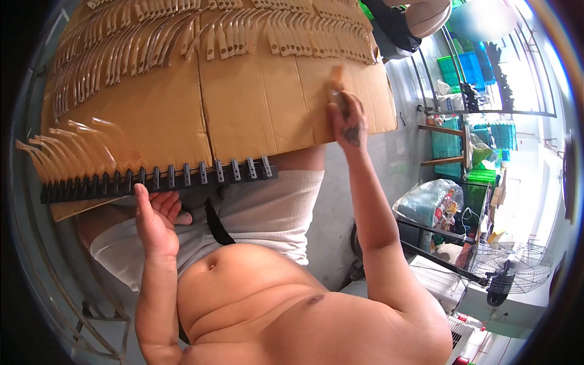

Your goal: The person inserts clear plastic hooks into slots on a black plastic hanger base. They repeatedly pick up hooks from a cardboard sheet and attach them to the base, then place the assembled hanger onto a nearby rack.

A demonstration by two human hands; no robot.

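A long black rack [204, 177] with a row of clips lies along the near edge of the cardboard. Its left-hand clips hold clear, curved plastic strips [76, 145], shaped like eyeglass temples; the clips to the right stand bare. My left hand [159, 220] is open, palm up, one fingertip at the rack's lower edge, with nothing visible in it. Over the right part of the cardboard, my right hand [351, 121] is closed on a blurred amber-clear strip [337, 75] that sticks out beyond the fingers.
Rows of similar strips [228, 38] cover the far part of the cardboard sheet [255, 103]. Another person's leg [426, 19] shows at the top right. On the right are stacked crates [449, 146], a clear bag [431, 202] and a wire-guarded fan [508, 274].
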